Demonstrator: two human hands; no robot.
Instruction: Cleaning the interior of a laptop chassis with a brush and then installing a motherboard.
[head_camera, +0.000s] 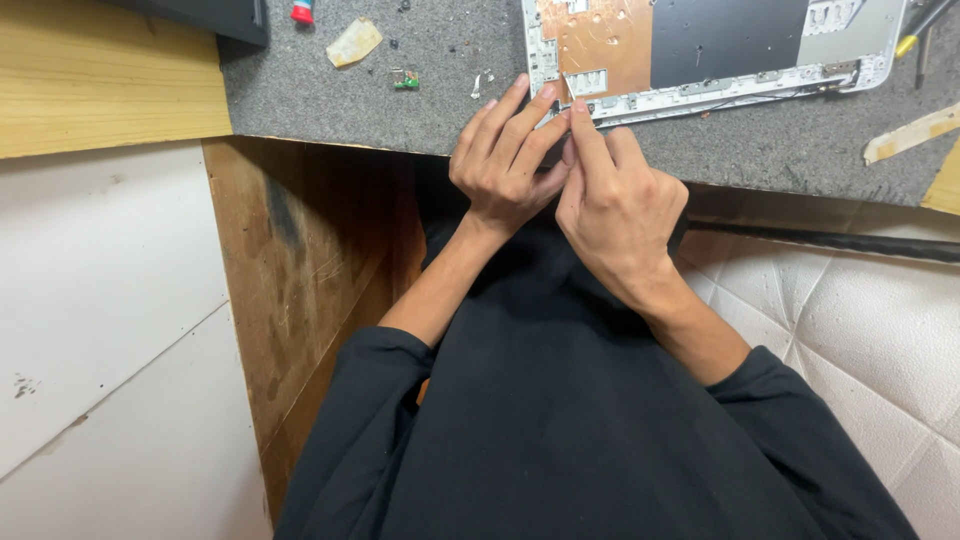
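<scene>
**Both hands pinched together right at the laptop shell's near edge**

Standing next to the bench here, so working outward from the person's body.

Closest in, the two hands meet just off the front lip of the grey mat (330, 90). The left hand (500, 165) has its fingers fanned and stretched forward, tips pointing at the shell. The right hand (615, 205) is curled tighter, index finger and thumb closed toward the left hand's fingertips. They seem to be nipping something tiny between them, but it's hidden behind the fingers, so I can't tell what it is, or whether anything is really held.

Just past the fingertips, basically touching them, sits the opened white laptop shell (700, 85). Its long axis runs left to right across the mat, so the fingers come at it square to the near long edge, close to its left corner. Both hands are about equally near; the left hand's tips reach a hair further onto the frame. The copper-coloured patch (600, 35) lies straight ahead of the fingers, and the dark panel (725, 35) ahead and to the right.

Further off to the left of the fingers: a small green circuit piece (405, 78), then a yellowish scrap (353, 42). Way off right, a strip of tan tape (910, 135).
</scene>
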